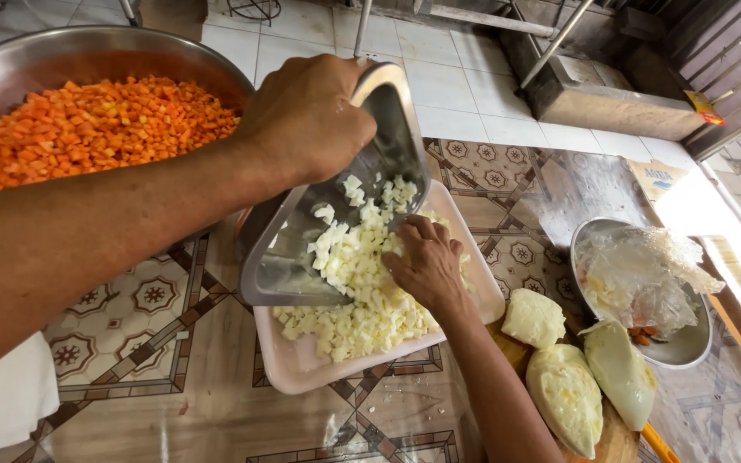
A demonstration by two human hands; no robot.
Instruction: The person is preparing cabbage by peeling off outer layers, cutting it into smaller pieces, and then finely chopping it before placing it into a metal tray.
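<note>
Between both hands, diced white cubes

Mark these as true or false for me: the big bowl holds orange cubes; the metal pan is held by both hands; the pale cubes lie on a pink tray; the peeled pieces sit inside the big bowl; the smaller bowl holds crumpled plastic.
1. The big metal bowl holds diced orange cubes. True.
2. Both hands hold the metal pan. False: only the left hand grips it; the right hand rests on the pale cubes.
3. The pale cubes lie on a pink tray. True.
4. The peeled pieces sit inside the big bowl. False: they lie on a wooden board at the right.
5. The smaller bowl holds crumpled clear plastic. True.
</note>
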